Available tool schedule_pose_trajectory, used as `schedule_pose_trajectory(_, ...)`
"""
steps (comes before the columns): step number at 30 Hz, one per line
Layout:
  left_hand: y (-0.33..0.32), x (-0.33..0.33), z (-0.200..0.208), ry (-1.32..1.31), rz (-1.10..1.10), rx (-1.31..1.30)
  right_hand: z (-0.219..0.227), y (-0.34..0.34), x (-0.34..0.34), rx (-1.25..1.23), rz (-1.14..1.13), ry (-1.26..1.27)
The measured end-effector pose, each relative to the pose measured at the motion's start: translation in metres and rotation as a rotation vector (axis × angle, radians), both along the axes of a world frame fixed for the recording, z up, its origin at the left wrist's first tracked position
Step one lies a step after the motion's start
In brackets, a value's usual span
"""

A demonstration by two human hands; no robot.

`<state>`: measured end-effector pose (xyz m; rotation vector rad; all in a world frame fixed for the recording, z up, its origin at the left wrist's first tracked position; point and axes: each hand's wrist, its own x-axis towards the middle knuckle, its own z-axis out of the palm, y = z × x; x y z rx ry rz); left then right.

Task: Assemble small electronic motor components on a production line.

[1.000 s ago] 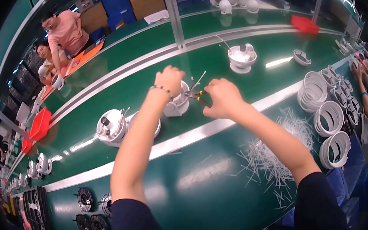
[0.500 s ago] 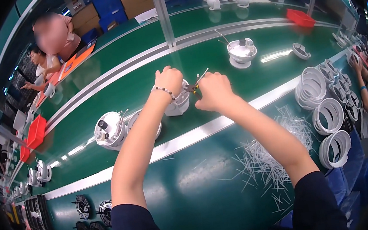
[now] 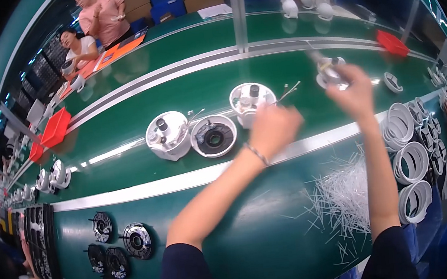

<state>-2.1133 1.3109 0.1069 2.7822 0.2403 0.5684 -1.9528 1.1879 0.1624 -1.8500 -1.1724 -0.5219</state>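
My left hand (image 3: 277, 134), slightly blurred, is closed beside a white round housing (image 3: 247, 101) with a black cylinder inside; anything in its fingers is hidden. Thin wires (image 3: 288, 93) stick up just behind that hand. My right hand (image 3: 354, 93) is raised further right, closed around small cutting pliers (image 3: 326, 65) smeared by motion. Behind the pliers stands another white housing (image 3: 331, 78), partly covered by them. Left of my left hand, a white bowl-shaped shell with a black ring insert (image 3: 214, 138) touches or nearly touches another open white housing (image 3: 167, 134) with a black cylinder.
A heap of thin white cable ties (image 3: 343, 192) lies on the near bench. Stacked white rings (image 3: 411, 162) stand to its right. Several black round parts (image 3: 137, 240) lie at the near left. Red trays (image 3: 55, 127) sit on the far side. Co-workers (image 3: 107, 18) are across the line.
My hands have moved apart; the right has swung right with the pliers, away from the housing. The left has dropped to the housing's near right side. The view has shifted left.
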Motion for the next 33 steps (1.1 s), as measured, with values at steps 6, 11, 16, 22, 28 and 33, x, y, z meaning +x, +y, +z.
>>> schedule_pose_trajectory(6, 0.014, -0.06, -0.029, -0.192, -0.068, 0.072, 0.035, 0.03, -0.097, -0.046, 0.341, -0.063)
schedule_pose_trajectory(11, 0.129, -0.098, 0.004, -0.578, 0.163, 0.103, 0.017, 0.05, -0.128, -0.007, 0.488, -0.073)
schedule_pose_trajectory(16, 0.197, -0.081, 0.002, 0.399, 0.585, -0.179, -0.039, 0.083, -0.15, -0.2, 0.514, -0.047)
schedule_pose_trajectory(22, 0.214, -0.074, -0.002, 0.337, 0.389, -0.329, -0.061, 0.088, -0.167, -0.335, 0.476, 0.016)
schedule_pose_trajectory(28, 0.188, -0.091, 0.011, 0.106, 0.264, -0.259, -0.058, 0.112, -0.163, -0.532, 0.219, -0.097)
schedule_pose_trajectory(33, 0.179, -0.102, 0.015, 0.065, 0.266, -0.197, -0.054, 0.123, -0.169, -0.624, 0.15, -0.175)
